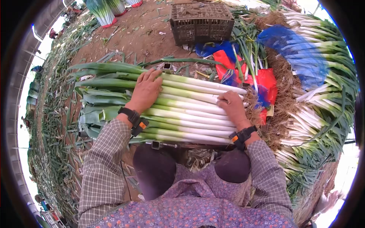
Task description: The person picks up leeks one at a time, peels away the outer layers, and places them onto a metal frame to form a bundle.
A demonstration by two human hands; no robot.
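Note:
In front of my knees lies a row of large green onions (190,110), white ends to the right and green leaves to the left. They rest side by side on a low stand, of which only small metal tube ends (155,145) show. My left hand (149,85) is laid over the upper stalks where green turns to white, its fingers stretched out. Near the root end, my right hand (230,104) has its fingers curled together on the white stalks. Whether it grips one stalk is hidden.
Right of the stand is a large heap of green onions (319,87) with roots towards me, partly under blue netting (292,49). Red plastic (268,81) lies beside the roots. A brown plastic crate (201,30) stands ahead. Tied bundles (100,13) stand far left; leaf scraps (57,114) litter the ground.

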